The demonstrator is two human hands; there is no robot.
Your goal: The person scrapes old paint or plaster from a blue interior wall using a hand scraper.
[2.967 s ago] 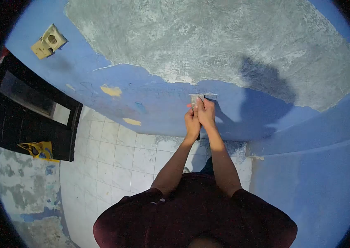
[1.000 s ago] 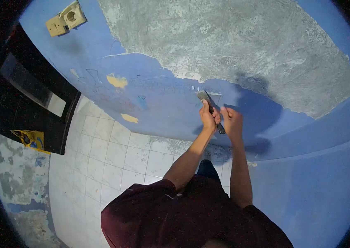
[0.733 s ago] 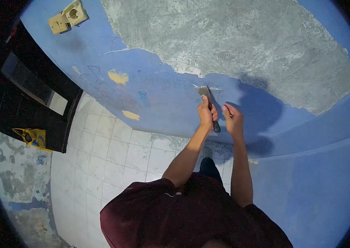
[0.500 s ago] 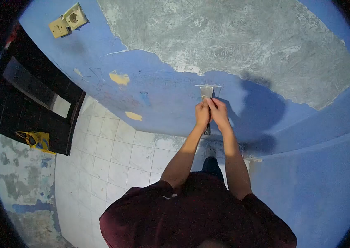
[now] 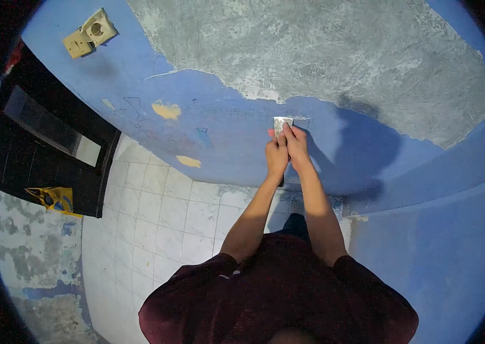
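Note:
Both of my hands are closed round one scraper (image 5: 282, 123), a tool with a flat metal blade and a dark handle. My left hand (image 5: 277, 155) grips it from the left, my right hand (image 5: 297, 145) from the right, with fingers reaching onto the blade. The blade's edge meets the blue wall (image 5: 231, 137) at a thin whitish scratch line (image 5: 301, 118). Most of the handle is hidden by my hands; its dark end shows below them. Above the blade, bare grey plaster (image 5: 311, 51) has a ragged paint edge.
A loose double socket (image 5: 90, 33) hangs at the upper left. A dark door or cabinet (image 5: 30, 149) stands at the left, with a yellow bag (image 5: 56, 199) by it. White tiles (image 5: 156, 212) cover the floor. Another blue wall (image 5: 426, 258) meets this one at the right.
The scraper has shifted slightly left and up along the scratch line. My fingers now sit higher, over part of the blade. The camera view has tilted a little.

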